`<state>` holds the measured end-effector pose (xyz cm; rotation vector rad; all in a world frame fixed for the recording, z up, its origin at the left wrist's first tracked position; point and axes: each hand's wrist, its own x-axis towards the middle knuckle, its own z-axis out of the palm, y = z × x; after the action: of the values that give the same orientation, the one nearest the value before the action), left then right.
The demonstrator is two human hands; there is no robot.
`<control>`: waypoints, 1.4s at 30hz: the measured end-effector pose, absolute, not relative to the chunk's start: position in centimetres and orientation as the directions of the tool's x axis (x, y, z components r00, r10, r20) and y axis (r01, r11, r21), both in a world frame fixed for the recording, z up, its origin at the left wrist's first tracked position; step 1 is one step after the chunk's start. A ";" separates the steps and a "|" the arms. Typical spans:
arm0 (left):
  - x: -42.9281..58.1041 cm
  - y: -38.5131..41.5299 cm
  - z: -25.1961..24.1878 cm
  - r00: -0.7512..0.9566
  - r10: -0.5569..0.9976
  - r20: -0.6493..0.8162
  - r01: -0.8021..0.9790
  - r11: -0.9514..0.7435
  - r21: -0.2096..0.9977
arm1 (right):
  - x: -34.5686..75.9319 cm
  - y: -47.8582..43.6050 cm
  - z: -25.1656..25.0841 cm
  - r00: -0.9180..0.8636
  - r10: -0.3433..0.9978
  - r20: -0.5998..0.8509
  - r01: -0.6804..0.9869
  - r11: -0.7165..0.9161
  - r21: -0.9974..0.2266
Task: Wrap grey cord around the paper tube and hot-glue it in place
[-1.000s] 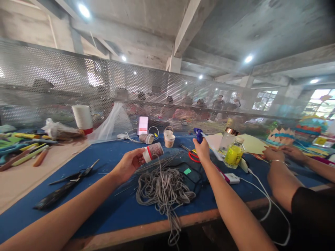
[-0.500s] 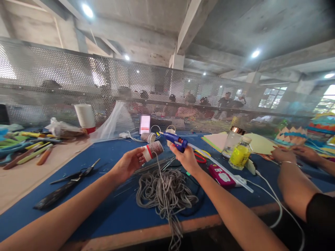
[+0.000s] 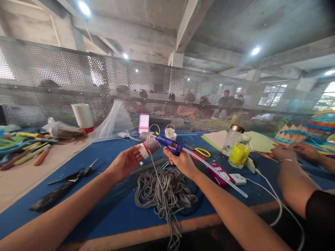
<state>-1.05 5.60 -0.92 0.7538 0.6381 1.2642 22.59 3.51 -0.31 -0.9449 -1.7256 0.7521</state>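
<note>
My left hand [image 3: 127,161] is closed on a paper cup [image 3: 144,150] lying tilted on its side, white with a red band and partly wrapped in grey cord. My right hand [image 3: 182,159] grips a blue hot glue gun [image 3: 167,142], a long clear glue stick [image 3: 214,170] sticking out of its back. The gun's nozzle is close above the cup's wrapped part; whether it touches, I cannot tell. From the cup a strand runs down to a loose heap of grey cord [image 3: 164,193], which hangs over the table's front edge.
Black-handled scissors [image 3: 73,181] lie at left, near tools on a tan board [image 3: 23,174]. Stacked paper cups [image 3: 81,116] and a lit phone [image 3: 143,123] stand behind. A yellow bottle [image 3: 240,153], a purple case [image 3: 221,174] and a white cable are on the right, beside another person's hands [image 3: 286,153].
The glue gun has come down and left, its nozzle now nearer the cord-wrapped part of the cup. The cup has shifted slightly left. Both hands keep their hold.
</note>
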 end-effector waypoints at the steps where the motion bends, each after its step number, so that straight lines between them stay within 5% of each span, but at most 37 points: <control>1: -1.1 5.6 -0.9 0.193 0.981 -0.010 -0.596 0.125 0.793 | 22.6 3.5 -0.3 -0.203 0.863 0.463 0.256 0.504 -0.825; 17: -1.7 6.0 -1.0 0.145 0.989 0.038 -0.587 0.055 0.808 | 22.5 3.2 -0.6 -0.242 0.859 0.451 0.311 0.509 -0.802; 42: -1.2 5.3 -0.8 0.101 0.987 0.127 -0.512 -0.058 0.857 | 22.6 3.6 -0.8 -0.361 0.601 0.713 0.586 0.741 -0.327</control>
<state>-1.21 5.28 -0.85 0.9328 0.6721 1.3871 22.63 3.62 -0.80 -0.8951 -2.0523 0.0204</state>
